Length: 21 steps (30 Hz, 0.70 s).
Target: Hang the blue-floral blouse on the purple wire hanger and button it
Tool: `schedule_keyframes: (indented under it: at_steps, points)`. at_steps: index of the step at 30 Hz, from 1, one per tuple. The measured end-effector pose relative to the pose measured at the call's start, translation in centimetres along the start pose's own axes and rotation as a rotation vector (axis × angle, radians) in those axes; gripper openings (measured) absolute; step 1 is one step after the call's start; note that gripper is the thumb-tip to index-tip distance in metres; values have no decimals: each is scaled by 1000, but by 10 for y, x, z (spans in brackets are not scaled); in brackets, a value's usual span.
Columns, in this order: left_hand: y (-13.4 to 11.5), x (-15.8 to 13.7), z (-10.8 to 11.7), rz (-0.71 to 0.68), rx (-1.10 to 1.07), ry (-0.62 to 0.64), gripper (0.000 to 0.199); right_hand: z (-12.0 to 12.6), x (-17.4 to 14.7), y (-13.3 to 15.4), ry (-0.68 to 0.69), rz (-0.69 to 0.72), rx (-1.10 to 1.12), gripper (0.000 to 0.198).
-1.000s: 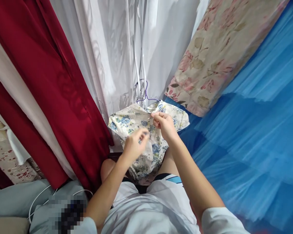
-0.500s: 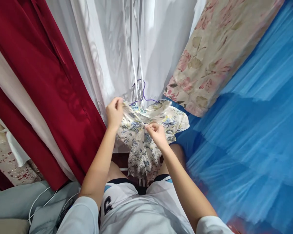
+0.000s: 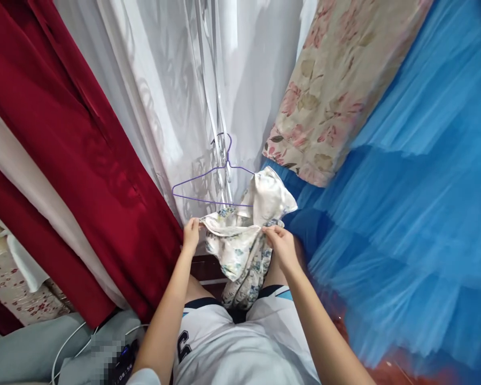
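A light floral blouse (image 3: 240, 246) hangs by one shoulder on the right end of a purple wire hanger (image 3: 198, 175). The hanger's left arm is bare, and its hook sits among white straps (image 3: 213, 96). With its fingers pinched, my left hand (image 3: 191, 234) grips the blouse's left edge. My right hand (image 3: 281, 243) pinches the same garment near its middle right, so the cloth edge stretches between both hands. The lower part of the blouse drops between my knees.
White curtain-like cloth (image 3: 252, 64) hangs behind the hanger. Red fabric (image 3: 76, 144) is at left. A pink-flowered cloth (image 3: 324, 107) and a blue tulle skirt (image 3: 417, 214) hang at right. Grey cushions (image 3: 28, 337) with a white cable (image 3: 58, 347) lie at lower left.
The blouse's left shoulder has come off the hanger, baring its left arm. Both hands have moved lower, and the right one is now farther from the left. The view has shifted slightly.
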<state>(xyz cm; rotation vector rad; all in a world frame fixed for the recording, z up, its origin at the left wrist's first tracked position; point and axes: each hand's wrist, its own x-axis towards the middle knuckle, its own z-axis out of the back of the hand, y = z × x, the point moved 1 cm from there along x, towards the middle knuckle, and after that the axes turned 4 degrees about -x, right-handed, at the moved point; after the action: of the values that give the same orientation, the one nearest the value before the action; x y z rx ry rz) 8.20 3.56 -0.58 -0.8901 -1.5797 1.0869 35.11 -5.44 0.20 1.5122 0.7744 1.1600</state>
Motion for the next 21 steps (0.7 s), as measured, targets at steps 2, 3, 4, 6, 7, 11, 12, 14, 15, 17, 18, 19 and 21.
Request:
schedule_keyframes:
  at_steps: [2,3,4,6,7,11,12,14,15,17,18,19,21]
  points:
    - [-7,-25,-20,9,-114,97,37,22,-2,-17,-122,6,-151,33]
    - [-14,-38,-29,8,-187,148,39,30,-5,-22,-154,14,-241,32]
    - [-23,-50,-38,1,-256,199,40,35,-9,-24,-177,35,-327,32]
    - [-47,-72,-56,-48,-311,296,38,37,-20,-17,-189,123,-447,37]
    - [-60,-82,-64,-86,-287,347,36,34,-26,-10,-151,180,-464,42]
    - [-101,-107,-93,-244,-157,594,30,9,-50,22,329,204,-220,52]
    - [-105,-109,-99,-269,-152,641,28,5,-55,28,424,143,-121,55]
    - [-106,-108,-107,-274,-175,723,35,2,-62,38,503,19,19,57]
    - [-101,-107,-110,-242,-197,780,44,4,-64,41,517,-32,45,55]
    - [-84,-105,-111,-124,-227,927,54,14,-66,48,558,-108,39,51]
    - [-73,-106,-109,-51,-217,1001,60,23,-65,51,584,-141,31,47]
    - [-62,-108,-105,19,-194,1068,66,32,-63,54,605,-173,30,43]
    - [-42,-115,-93,142,-136,1193,69,50,-57,62,621,-234,55,35]
